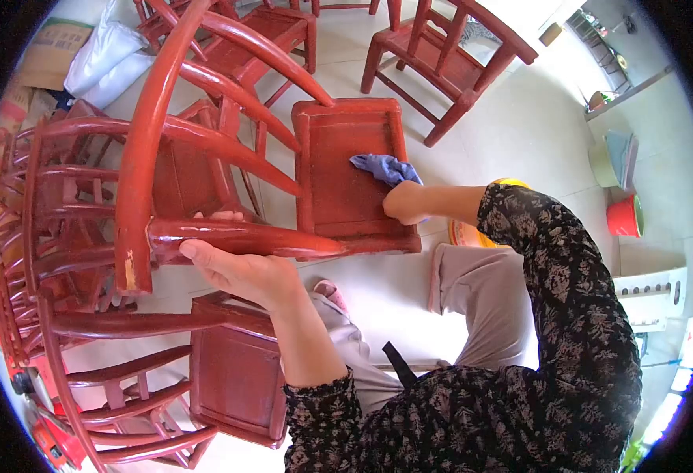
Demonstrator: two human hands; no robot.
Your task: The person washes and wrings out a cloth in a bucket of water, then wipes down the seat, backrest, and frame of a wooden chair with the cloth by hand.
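A red wooden chair stands in front of me, its seat (346, 169) facing up and its slatted back reaching toward the left. My left hand (240, 272) is around the near post (244, 236) of that chair's back, with the thumb on the near side and fingertips showing beyond it. In my right hand (403, 202) is a bunched blue cloth (384, 167), lying against the seat near its right edge. The fingers of the right hand are closed and partly hidden from view.
Several more red chairs crowd the left; another chair (441, 59) stands at the top. A yellow-orange basin (470, 233) is partly hidden beside my leg. A red bucket (624, 216) sits at right, and a white plastic bag (108, 63) lies at upper left.
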